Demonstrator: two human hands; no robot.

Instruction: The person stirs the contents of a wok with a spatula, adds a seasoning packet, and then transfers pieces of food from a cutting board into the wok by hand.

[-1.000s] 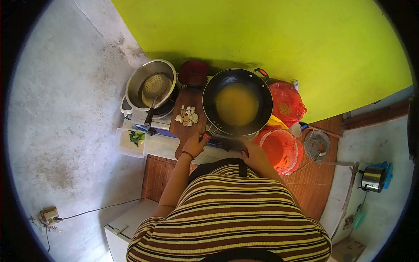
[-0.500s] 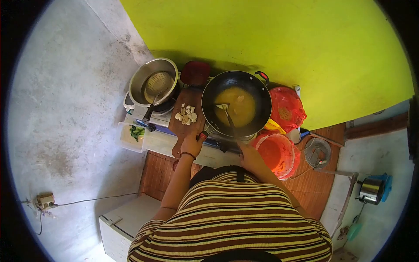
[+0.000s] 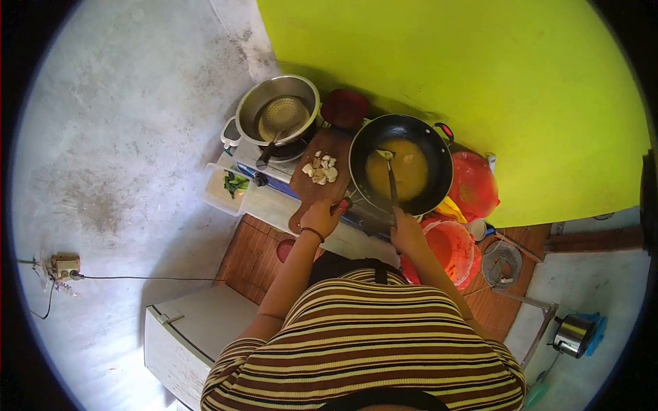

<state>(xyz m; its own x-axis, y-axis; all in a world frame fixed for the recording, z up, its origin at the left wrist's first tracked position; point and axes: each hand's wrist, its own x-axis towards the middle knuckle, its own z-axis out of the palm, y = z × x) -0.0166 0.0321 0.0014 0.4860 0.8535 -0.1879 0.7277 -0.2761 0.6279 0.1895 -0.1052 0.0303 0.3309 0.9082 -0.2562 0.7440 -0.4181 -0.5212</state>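
Note:
A black wok (image 3: 367,140) with yellowish-brown broth (image 3: 413,179) in it sits on the stove. My left hand (image 3: 322,218) is closed around the wok's red-and-black handle (image 3: 345,203), beside the lower end of a wooden cutting board (image 3: 334,139). Pale chopped pieces (image 3: 320,168) lie in a pile on that board. My right hand (image 3: 408,234) grips a spatula (image 3: 393,179) by its handle; the spatula's head is in the broth near the wok's left side. One small light lump (image 3: 408,158) shows in the broth.
A steel pot (image 3: 247,113) with a perforated skimmer (image 3: 284,118) stands at left, above a plastic tub of greens (image 3: 223,195). On the right are a red plastic-covered bowl (image 3: 476,188) and a red bucket (image 3: 449,250). Behind the board is a dark red container (image 3: 344,108).
The whole view has shifted, with the stove things now farther right. My right hand has come closer to the wok, and the spatula's head has moved farther back in the broth. My left hand keeps its grip.

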